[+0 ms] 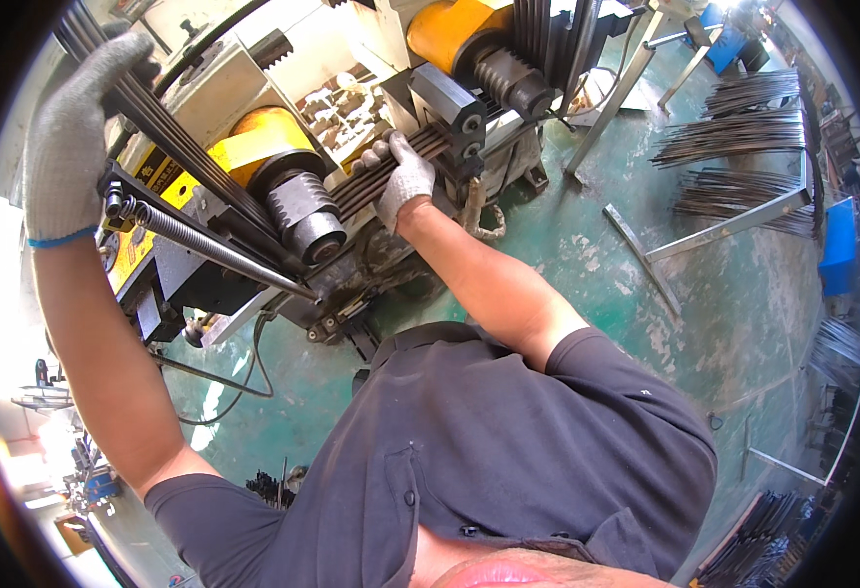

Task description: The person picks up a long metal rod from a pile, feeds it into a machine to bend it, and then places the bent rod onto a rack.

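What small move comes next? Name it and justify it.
Perhaps ease the right hand clear of the ribbed metal cylinder: its gloved fingers wrap the dark rods close by, with a dark metal block on its other side.

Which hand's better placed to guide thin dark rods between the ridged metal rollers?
Right, probably: the grey-gloved right hand grips those rods; the grey-gloved left hand is farther left.

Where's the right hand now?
In the head view, the right hand is above centre, slightly left, gripping dark rods, just right of a ridged metal cylinder.
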Available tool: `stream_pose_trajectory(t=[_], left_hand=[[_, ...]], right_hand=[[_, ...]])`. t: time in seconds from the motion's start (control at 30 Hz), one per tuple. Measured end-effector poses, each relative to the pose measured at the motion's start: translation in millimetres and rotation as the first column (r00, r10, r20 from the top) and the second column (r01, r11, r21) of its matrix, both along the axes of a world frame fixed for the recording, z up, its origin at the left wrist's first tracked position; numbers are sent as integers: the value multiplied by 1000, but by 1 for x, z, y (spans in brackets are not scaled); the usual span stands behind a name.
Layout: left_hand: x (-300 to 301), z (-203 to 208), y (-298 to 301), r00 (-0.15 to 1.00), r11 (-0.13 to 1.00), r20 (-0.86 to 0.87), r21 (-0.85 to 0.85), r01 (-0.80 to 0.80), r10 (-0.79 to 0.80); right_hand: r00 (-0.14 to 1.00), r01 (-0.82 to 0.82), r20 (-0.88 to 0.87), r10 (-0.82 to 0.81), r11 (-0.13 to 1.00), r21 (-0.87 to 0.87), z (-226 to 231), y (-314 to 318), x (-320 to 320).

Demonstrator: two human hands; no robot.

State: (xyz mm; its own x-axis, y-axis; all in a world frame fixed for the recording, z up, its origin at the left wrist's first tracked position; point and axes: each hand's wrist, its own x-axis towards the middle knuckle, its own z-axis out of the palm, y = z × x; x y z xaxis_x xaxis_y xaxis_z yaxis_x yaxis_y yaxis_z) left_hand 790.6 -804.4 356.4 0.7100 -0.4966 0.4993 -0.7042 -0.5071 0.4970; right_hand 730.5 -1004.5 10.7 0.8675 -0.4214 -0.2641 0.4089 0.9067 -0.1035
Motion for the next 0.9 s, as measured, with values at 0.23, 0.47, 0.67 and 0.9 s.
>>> stream_pose_trajectory(t=[0.23, 0.47, 0.67, 0.9], left_hand=[[10, 30, -9, 964, 997, 262, 57, -54, 37], [30, 8, -2, 831, 979, 545, 84, -185, 111], [11, 9, 14, 905, 935, 326, 130, -329, 273], [21, -10, 60, 915, 887, 334, 316, -337, 228]], right_hand=[[1000, -5, 25, 5, 1000, 3, -1, -1, -2], [1000, -28, 12, 27, 1000, 14, -2, -3, -2], [999, -53, -15, 52, 993, -107, -14, -9, -3], [995, -93, 34, 98, 989, -112, -47, -15, -11]])
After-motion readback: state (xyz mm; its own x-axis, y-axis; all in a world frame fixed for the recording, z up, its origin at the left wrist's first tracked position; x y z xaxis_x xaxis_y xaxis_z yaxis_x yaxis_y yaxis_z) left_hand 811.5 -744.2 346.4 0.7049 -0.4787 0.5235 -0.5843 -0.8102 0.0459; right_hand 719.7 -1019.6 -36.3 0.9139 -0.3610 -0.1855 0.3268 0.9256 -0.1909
